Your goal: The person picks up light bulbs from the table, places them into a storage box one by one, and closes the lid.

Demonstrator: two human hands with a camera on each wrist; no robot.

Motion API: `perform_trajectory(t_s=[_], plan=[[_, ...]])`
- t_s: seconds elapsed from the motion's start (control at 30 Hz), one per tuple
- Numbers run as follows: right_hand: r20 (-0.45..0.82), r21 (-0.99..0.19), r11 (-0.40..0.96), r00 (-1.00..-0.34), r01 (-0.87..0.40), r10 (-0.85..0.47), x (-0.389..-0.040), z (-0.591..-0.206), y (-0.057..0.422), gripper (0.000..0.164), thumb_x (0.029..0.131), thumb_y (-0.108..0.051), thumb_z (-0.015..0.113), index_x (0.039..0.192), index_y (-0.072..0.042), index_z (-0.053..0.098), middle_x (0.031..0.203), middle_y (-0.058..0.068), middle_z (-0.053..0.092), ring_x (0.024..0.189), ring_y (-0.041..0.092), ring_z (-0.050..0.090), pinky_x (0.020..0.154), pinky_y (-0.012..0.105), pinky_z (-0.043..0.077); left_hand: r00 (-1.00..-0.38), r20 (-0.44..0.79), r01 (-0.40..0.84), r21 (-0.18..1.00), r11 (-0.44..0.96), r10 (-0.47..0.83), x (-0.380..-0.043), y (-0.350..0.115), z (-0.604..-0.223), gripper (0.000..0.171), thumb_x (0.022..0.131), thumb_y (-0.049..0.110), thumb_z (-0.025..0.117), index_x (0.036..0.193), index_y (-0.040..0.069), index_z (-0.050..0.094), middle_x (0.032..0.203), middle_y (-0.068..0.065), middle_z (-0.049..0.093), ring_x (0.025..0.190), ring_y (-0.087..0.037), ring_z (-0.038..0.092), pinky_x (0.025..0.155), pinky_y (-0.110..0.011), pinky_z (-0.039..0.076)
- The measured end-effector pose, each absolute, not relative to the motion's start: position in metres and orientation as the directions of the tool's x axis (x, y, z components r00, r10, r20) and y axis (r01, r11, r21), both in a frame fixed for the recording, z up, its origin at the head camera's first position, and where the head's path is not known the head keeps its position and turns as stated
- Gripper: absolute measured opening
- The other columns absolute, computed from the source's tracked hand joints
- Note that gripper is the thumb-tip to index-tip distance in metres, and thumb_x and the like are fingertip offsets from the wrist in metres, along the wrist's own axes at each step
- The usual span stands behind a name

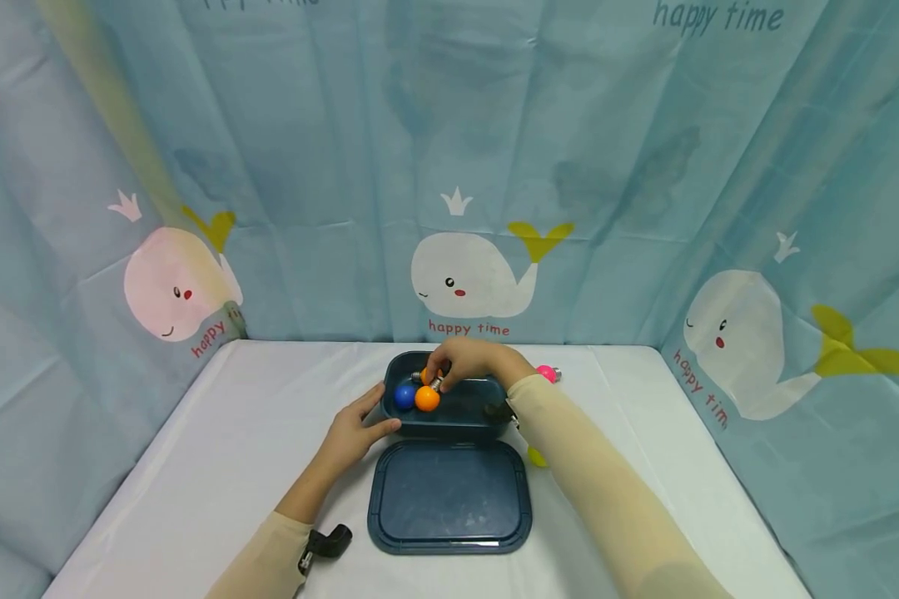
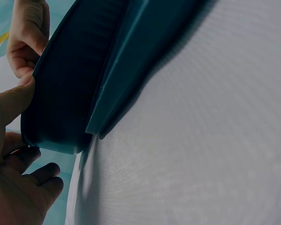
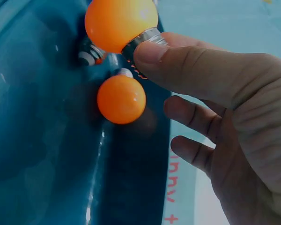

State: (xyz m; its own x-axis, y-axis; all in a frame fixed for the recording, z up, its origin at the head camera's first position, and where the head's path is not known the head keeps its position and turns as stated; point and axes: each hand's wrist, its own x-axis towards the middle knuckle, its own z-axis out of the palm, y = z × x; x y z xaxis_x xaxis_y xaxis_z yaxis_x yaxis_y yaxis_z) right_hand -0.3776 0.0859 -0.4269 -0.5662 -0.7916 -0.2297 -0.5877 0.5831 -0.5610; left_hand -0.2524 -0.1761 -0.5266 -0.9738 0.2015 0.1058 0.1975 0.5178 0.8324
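A dark blue plastic box (image 1: pixel 479 408) stands on the white table. Over its left part, my right hand (image 1: pixel 464 359) pinches an orange light bulb (image 3: pixel 119 23) by its metal screw base, between thumb and fingers. A second orange bulb (image 3: pixel 122 100) lies in the box, its base pointing left in the head view. Beside them in the box is a blue bulb (image 1: pixel 405 396). My left hand (image 1: pixel 354 431) holds the box's left end, thumb (image 2: pixel 19 101) at the wall and fingers around the corner.
The box's dark blue lid (image 1: pixel 449 497) lies flat in front of the box. To the right are a pink bulb (image 1: pixel 547 373) and a yellow-green round thing (image 1: pixel 536 457), partly hidden by the right sleeve. A light blue curtain (image 1: pixel 330 274) with whale prints hangs behind the table.
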Motion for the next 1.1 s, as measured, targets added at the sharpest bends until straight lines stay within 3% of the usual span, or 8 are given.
perform_trajectory(t_s=[0.33,0.83,1.1], plan=[[-0.26,-0.552,0.568,-0.52,-0.611,-0.813,-0.377,-0.446,0.068,0.02,0.089,-0.013,0.081,0.105,-0.023,0.078,0.108,-0.011,0.069,0.095,0.013,0.06,0.086,0.023,0.056,-0.973,0.109,0.201,0.833,0.516,0.204,-0.252,-0.176,-0.526,0.084,0.094,0.037,0.076,0.161,0.011,0.032,0.168,-0.009,0.029,0.153,-0.032,0.03,0.122,-0.054,0.03],[-0.281,-0.482,0.568,-0.497,-0.667,-0.821,-0.374,-0.453,0.054,0.02,0.089,-0.015,0.081,0.107,-0.024,0.077,0.105,-0.014,0.069,0.089,0.01,0.059,0.079,0.022,0.055,-0.972,0.116,0.208,0.837,0.506,0.206,-0.253,-0.177,-0.527,0.085,0.093,0.039,0.076,0.16,0.011,0.033,0.167,-0.01,0.03,0.153,-0.032,0.03,0.122,-0.054,0.031],[-0.275,-0.427,0.616,-0.554,-0.662,-0.786,-0.373,-0.452,0.052,0.019,0.089,-0.017,0.082,0.104,-0.027,0.077,0.102,-0.014,0.068,0.089,0.012,0.059,0.08,0.024,0.055,-0.971,0.115,0.208,0.837,0.506,0.208,-0.253,-0.177,-0.527,0.084,0.093,0.039,0.076,0.16,0.01,0.033,0.167,-0.01,0.03,0.153,-0.032,0.03,0.122,-0.053,0.03]])
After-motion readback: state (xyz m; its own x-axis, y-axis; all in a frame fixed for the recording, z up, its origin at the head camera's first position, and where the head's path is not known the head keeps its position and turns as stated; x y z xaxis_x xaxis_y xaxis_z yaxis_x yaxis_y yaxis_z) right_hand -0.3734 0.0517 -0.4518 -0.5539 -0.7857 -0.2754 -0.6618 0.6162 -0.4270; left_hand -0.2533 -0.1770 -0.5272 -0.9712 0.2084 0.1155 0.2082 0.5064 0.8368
